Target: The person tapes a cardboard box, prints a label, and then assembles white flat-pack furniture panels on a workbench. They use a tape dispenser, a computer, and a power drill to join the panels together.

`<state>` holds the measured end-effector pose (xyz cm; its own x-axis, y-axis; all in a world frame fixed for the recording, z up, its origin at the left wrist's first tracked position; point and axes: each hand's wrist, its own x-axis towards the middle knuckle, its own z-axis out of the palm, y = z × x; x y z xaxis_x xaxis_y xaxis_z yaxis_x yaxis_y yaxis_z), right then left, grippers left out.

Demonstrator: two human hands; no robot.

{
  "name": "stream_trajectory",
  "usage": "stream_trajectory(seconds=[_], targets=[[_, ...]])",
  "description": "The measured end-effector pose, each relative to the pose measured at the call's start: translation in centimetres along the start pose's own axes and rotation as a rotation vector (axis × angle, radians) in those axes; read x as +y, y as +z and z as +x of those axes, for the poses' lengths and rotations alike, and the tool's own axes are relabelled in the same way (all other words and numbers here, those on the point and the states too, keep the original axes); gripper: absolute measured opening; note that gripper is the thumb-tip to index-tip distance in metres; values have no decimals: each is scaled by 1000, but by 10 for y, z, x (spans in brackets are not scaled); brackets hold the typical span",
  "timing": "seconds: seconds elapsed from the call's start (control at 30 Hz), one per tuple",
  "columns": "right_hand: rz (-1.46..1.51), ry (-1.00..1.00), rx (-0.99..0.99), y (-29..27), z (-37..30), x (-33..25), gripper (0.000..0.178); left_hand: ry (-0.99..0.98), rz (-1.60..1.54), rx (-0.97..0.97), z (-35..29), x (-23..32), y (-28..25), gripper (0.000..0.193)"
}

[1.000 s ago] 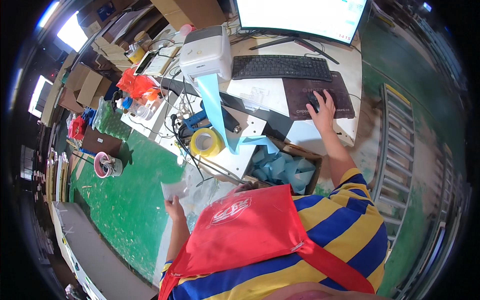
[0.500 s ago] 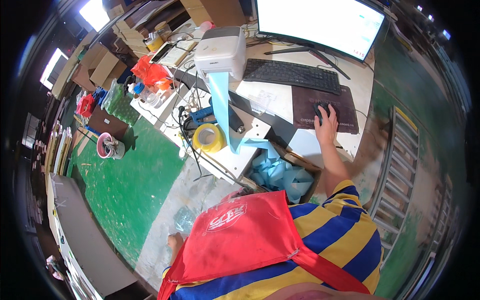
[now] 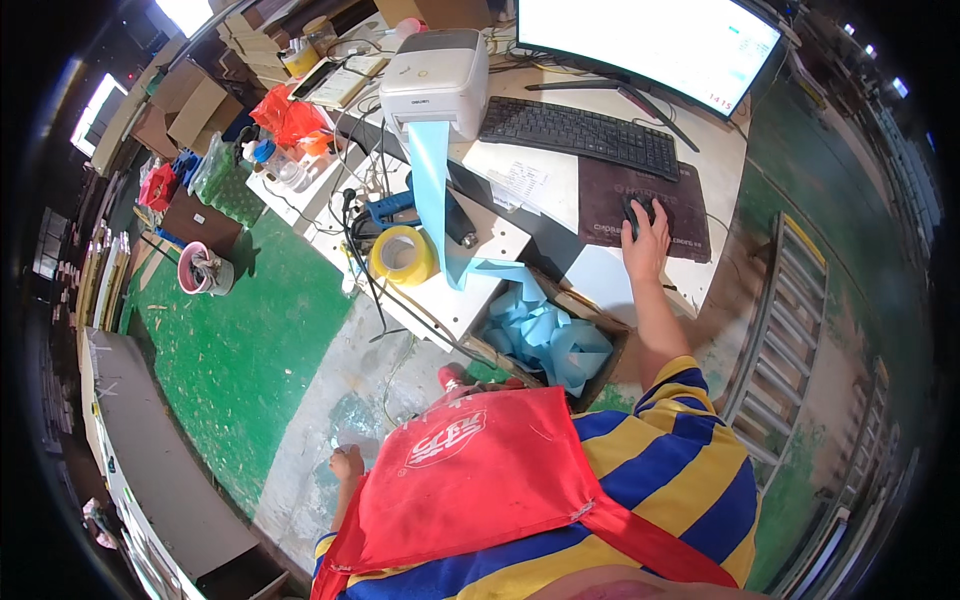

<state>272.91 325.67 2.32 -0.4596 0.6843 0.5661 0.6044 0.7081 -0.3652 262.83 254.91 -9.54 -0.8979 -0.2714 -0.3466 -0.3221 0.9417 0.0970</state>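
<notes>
The right arm reached forward over the front edge of the worktop, just left of its right corner. The right hand lay palm down inside the right edge, fingers forward and slightly bent. The left hand hung low, well apart from the front edge, fingers loosely curled
</notes>
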Motion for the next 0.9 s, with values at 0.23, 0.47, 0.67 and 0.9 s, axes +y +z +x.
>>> stream_trajectory(seconds=[0.23,0.47,0.67,0.9], targets=[[14,-123,132,-15,-9,-33,50,1,-28,20,49,-53,-1,54],[572,-324,-220,44,-144,-211,54,-9,-125,75,104,-112,-9,54],[918,-588,-821,57,-304,-439,55,-149,-250,64,152,-219,-9,57],[859,-617,-1019,88,-348,-515,52,-336,-863,21,193,-312,-23,62]])
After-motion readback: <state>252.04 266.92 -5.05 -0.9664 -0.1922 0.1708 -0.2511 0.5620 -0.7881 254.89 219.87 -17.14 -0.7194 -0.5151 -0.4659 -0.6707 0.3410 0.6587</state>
